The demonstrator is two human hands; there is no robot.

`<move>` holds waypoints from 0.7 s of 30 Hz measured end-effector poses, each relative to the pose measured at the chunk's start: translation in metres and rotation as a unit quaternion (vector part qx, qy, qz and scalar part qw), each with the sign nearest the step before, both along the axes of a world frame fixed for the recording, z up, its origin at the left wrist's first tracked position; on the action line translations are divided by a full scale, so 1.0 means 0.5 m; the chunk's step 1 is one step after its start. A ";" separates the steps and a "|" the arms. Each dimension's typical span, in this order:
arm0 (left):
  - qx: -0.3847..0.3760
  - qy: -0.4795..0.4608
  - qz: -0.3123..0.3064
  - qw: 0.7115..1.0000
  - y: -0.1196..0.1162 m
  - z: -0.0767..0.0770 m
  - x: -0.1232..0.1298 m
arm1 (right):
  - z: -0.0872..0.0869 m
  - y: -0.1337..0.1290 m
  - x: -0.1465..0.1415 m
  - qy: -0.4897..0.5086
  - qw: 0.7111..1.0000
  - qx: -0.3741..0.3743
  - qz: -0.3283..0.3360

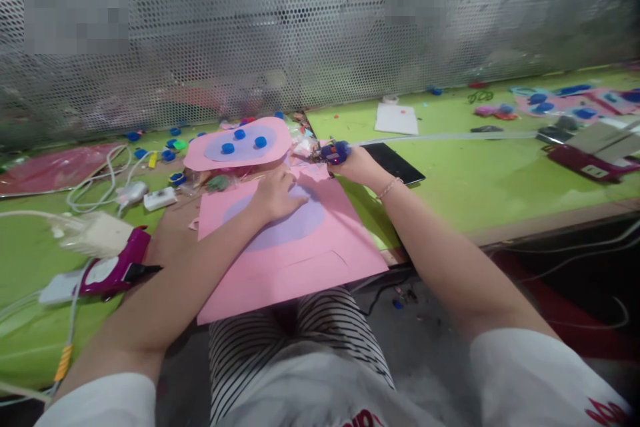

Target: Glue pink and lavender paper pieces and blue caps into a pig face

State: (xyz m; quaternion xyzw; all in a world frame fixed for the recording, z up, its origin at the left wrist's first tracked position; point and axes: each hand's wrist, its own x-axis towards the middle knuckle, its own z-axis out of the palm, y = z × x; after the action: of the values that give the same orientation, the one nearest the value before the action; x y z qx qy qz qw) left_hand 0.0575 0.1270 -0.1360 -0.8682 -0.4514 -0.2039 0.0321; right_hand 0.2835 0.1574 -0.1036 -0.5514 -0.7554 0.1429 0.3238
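Observation:
A large pink sheet (290, 280) with a lilac oval (280, 230) lies in front of me and hangs over the table's near edge. My left hand (277, 195) rests on the oval with its fingers spread. Just right of the sheet's far edge, my right hand (353, 163) grips a dark blue hand tool (335, 152) with a small red spot on it. Its tip points left, toward a scrap-strewn patch, and its exact kind is unclear. Beyond my left hand lies a rounded pink piece (197, 155) with its own lilac oval, on which three blue caps (240, 135) stand.
A black flat panel (395, 163) lies beside my right wrist. Purple power strips with plugs stand at left (115, 267) and right (583, 163). White cables (93, 197), loose blue caps (175, 131) and a white square (397, 119) lie about. A perforated metal screen (300, 27) closes the back.

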 end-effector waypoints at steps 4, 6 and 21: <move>0.003 0.020 -0.151 0.988 -0.009 0.010 0.003 | -0.003 0.001 -0.001 -0.018 1.000 -0.002 -0.005; 0.000 0.041 -0.170 0.985 -0.014 0.014 0.007 | -0.004 0.001 -0.001 -0.029 1.000 -0.001 -0.009; 0.003 0.078 -0.165 0.983 -0.020 0.017 0.010 | -0.011 0.006 0.001 -0.048 0.999 0.007 -0.006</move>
State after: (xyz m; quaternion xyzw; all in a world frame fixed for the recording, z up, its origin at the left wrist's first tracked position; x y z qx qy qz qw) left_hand 0.0627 0.1172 -0.1275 -0.9437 -0.2977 -0.1396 0.0357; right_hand 0.2840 0.1604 -0.1092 -0.5603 -0.7673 0.1092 0.2922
